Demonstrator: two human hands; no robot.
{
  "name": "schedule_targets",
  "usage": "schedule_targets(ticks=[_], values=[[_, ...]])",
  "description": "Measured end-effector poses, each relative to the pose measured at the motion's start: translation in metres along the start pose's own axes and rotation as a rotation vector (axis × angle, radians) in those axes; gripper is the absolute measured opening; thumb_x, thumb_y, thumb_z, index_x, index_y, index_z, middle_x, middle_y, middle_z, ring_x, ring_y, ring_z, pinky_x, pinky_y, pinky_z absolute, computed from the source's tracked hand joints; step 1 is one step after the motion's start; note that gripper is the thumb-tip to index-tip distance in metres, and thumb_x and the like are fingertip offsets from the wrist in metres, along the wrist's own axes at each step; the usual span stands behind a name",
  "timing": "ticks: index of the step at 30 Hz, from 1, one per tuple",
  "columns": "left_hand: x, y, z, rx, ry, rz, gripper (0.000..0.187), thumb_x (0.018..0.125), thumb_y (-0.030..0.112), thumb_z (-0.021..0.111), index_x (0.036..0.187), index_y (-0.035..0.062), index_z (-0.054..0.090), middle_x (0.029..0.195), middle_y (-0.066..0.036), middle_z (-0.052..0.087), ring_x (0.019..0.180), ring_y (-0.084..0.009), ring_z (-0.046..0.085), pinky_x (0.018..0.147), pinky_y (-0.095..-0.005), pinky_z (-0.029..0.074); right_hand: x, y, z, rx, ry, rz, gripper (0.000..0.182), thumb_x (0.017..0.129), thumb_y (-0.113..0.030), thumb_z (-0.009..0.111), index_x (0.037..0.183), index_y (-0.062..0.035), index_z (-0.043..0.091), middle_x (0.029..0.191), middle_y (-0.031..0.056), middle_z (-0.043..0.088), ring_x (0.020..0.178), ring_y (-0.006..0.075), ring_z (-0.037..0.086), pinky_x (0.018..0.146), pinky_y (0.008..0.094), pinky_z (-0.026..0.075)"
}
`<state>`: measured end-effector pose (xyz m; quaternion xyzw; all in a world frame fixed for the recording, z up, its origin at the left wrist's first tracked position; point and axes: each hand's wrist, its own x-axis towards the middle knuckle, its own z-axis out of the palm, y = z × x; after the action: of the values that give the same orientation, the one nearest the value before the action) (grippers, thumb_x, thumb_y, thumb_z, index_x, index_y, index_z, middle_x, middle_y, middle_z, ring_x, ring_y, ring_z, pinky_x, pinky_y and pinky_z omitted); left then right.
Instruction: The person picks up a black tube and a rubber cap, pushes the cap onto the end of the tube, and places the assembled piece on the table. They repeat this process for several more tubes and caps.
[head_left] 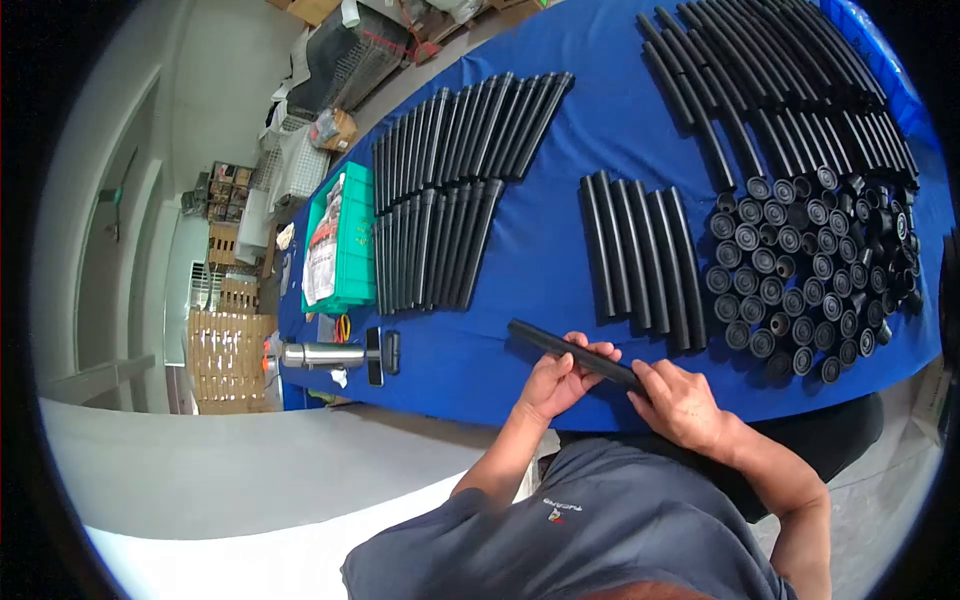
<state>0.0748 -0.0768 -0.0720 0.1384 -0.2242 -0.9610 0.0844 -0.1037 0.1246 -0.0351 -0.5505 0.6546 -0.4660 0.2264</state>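
A black tube [540,337] lies slantwise across both my hands, just over the front edge of the blue-covered table. My left hand [562,380] is wrapped round its middle, palm turned up. At the tube's right end, my right hand [682,403] closes over it from above and hides that end. Just beyond my hands lies a row of several loose black tubes [642,255]. To the right of them, many round black caps [790,240] with ringed faces sit packed together.
Two rows of black tubes [440,245] lie at left centre, and more tubes [760,60] at the far right. A green crate [355,240] holds a white bag. Near it are a steel flask [325,355] and a phone [375,357]. Blue cloth [590,90] covers the table.
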Motion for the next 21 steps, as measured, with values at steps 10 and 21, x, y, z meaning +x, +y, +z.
schedule_targets(ticks=[10, 21], values=[[0.003, 0.001, -0.002, 0.025, -0.028, 0.004, 0.029, 0.100, 0.017, 0.067, 0.127, 0.0102, 0.057, 0.140, -0.023, 0.059, 0.140, -0.0387, 0.050, 0.117, -0.0496, 0.043, 0.001, 0.002, 0.005, -0.001, -0.024, 0.063, 0.040, 0.088, -0.020, 0.077, 0.116, 0.0046, 0.063, 0.093, 0.0221, 0.068, 0.083, 0.0392, 0.069, 0.071, 0.0463, 0.055], [0.000, -0.001, -0.004, 0.025, -0.002, 0.018, 0.035, 0.097, 0.017, 0.071, 0.126, 0.0076, 0.055, 0.140, -0.022, 0.059, 0.140, -0.0405, 0.048, 0.118, -0.0528, 0.041, 0.003, 0.001, -0.003, 0.002, -0.009, -0.006, 0.045, 0.087, -0.018, 0.077, 0.123, 0.0038, 0.059, 0.089, 0.0184, 0.063, 0.071, 0.0375, 0.067, 0.063, 0.0457, 0.056]])
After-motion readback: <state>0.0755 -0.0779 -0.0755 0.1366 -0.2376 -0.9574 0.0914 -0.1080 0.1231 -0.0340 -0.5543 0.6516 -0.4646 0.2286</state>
